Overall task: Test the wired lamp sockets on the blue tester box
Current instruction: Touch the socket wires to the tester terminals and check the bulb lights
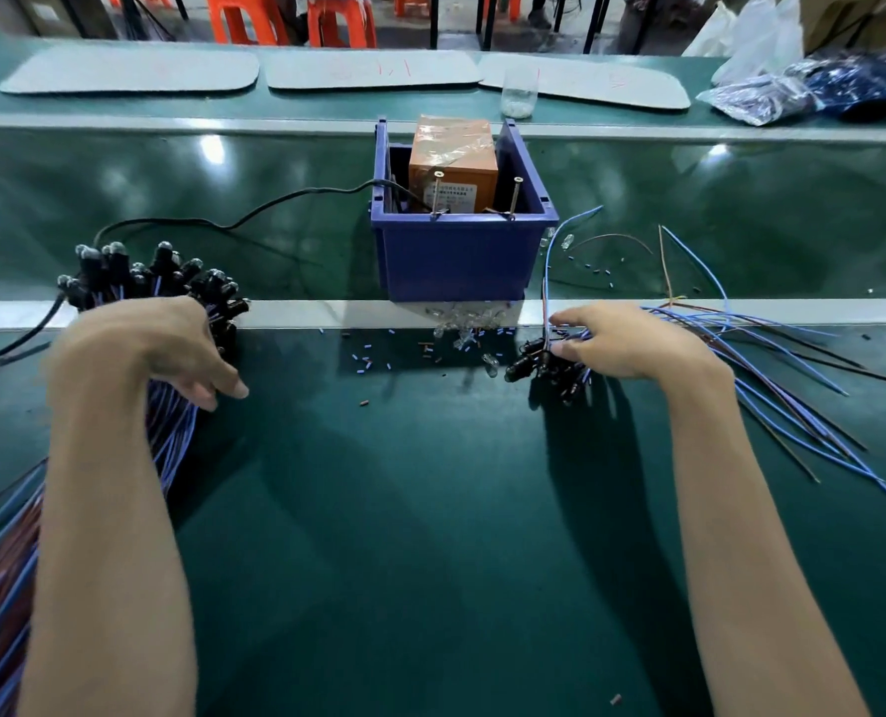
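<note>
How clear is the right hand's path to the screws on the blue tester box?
Likely yes. The right hand touches a small socket bundle just right of the blue tester box; its two screws stand exposed at the near rim, and only loose bulbs and stray wires lie between.
</note>
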`<control>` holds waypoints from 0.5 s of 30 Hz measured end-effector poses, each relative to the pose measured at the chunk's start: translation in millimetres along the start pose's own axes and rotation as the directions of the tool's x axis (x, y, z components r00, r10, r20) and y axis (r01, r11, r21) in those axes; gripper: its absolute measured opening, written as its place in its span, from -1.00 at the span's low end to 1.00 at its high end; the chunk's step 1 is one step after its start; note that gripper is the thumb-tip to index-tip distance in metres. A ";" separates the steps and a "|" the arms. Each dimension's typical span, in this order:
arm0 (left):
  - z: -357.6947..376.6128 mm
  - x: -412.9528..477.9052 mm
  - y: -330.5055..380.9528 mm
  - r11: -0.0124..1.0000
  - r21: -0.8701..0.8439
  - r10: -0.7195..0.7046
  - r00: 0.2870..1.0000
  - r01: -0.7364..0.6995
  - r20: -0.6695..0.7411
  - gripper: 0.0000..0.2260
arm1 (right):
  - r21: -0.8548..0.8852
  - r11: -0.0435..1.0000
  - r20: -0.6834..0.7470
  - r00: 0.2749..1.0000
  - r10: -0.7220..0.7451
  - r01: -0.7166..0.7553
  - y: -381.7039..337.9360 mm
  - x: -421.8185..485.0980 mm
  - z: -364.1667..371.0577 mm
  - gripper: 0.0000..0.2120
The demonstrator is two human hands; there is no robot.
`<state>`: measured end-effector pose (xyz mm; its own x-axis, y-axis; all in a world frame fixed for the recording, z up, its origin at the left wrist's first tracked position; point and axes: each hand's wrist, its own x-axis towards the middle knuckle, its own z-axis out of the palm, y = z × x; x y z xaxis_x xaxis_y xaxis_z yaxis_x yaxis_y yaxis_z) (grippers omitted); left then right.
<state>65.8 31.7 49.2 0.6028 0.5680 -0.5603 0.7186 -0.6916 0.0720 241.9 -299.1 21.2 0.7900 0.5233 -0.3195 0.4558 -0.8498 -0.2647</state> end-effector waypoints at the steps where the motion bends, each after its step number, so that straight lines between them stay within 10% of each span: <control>1: 0.1 -2.0 -2.7 1.000 -0.008 -0.018 1.000 0.018 0.011 -0.78 | 0.005 1.000 0.003 1.000 -0.003 0.003 -0.4 -0.6 -0.5 -0.55; 15: -3.5 3.4 7.4 0.981 -0.167 0.076 0.987 -0.100 -0.145 -0.62 | 0.040 0.999 0.037 0.999 -0.018 0.017 0.7 -3.7 -4.7 -0.52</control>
<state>74.4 30.2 50.7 0.6994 0.5726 -0.4278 0.7027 -0.6605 0.2647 241.2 -302.0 26.5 0.7657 0.5408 -0.3482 0.4524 -0.8376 -0.3062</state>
